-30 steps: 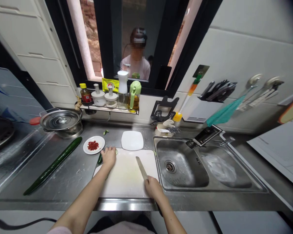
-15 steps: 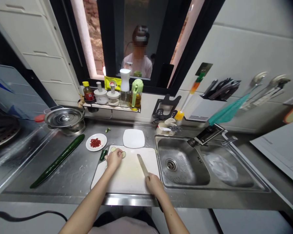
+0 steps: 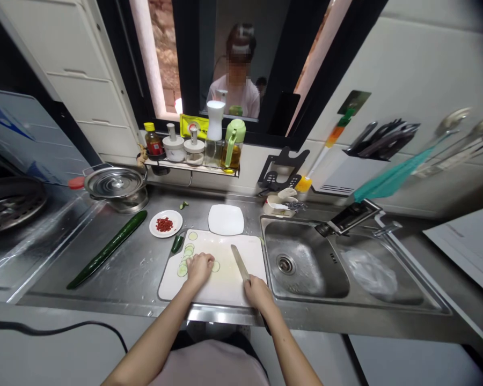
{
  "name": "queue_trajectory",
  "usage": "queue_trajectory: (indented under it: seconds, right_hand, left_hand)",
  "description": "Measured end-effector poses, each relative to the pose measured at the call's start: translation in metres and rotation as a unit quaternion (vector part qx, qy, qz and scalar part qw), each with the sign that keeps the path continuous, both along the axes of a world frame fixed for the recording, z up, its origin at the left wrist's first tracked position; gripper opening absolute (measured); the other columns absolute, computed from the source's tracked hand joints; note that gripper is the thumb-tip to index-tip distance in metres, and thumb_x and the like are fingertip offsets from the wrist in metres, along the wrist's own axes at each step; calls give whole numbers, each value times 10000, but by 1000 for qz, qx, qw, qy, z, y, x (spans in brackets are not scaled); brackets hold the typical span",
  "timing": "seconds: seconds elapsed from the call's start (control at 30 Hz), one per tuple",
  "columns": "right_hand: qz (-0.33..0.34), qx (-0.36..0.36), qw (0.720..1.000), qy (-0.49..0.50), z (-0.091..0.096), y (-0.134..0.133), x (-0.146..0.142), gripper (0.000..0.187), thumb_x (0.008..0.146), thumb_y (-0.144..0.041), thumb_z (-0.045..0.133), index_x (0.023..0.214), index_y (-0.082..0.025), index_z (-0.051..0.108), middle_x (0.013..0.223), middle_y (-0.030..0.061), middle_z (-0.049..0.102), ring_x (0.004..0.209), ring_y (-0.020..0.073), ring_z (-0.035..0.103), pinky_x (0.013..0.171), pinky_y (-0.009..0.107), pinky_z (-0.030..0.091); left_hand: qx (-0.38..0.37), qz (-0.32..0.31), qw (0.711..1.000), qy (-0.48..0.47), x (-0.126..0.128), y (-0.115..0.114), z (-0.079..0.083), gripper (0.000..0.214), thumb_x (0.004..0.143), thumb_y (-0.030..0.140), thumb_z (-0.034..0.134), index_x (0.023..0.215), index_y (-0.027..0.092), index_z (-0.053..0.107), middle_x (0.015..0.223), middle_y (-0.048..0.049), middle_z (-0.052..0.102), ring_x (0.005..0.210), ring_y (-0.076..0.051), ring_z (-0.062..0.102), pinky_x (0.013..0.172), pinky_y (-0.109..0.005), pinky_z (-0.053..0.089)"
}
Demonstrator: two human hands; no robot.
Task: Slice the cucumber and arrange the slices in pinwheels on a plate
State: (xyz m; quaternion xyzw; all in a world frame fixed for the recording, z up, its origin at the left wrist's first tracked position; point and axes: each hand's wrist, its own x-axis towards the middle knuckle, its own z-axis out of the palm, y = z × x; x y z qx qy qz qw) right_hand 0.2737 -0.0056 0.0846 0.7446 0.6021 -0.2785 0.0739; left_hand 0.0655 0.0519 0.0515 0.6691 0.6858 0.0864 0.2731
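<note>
My left hand (image 3: 199,269) is over the white cutting board (image 3: 229,292), fingers bent together at the edge of a round cucumber slice (image 3: 216,266). To its left, several pale green cucumber slices (image 3: 187,255) overlap in a short row, partly behind the fingers. One more slice lies by the board's far left corner. In my right hand (image 3: 258,292) is a kitchen knife (image 3: 240,261), gripped by its dark handle, its blade pointing away over the right part of the board. A dark green cucumber piece (image 3: 177,244) rests at the board's left corner.
A whole long cucumber (image 3: 108,248) lies to the left. Behind the board are a plate of chopped red pieces (image 3: 165,224) and a white square dish (image 3: 226,220). The sink (image 3: 301,268) is on the right. A lidded steel pot (image 3: 116,185) stands back left.
My left hand has moved towards me and rightwards on the board, uncovering the row of slices. The knife stays in my right hand. The view has shifted slightly.
</note>
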Motion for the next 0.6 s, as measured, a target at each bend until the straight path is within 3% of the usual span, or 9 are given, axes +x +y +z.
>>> queue_trajectory:
  seconds: [0.23,0.6]
  right_hand:
    - [23,10,999,-28,6,-6,-5,380,932,-319,326,1081,-164,639,1075,144,691,996,227,640,744,281,413]
    - [116,4,992,-51,19,-41,-21,371,938,-327,335,1018,-178,665,1015,152,704,957,248,653,777,317,418]
  left_hand:
    - [-9,-5,999,30,-7,6,-6,239,847,215,509,992,278,688,1115,-74,652,1137,-281,463,911,-444,280]
    - [-24,20,999,6,-8,10,-7,176,842,289,537,936,273,685,1084,-63,668,1140,-293,454,918,-464,276]
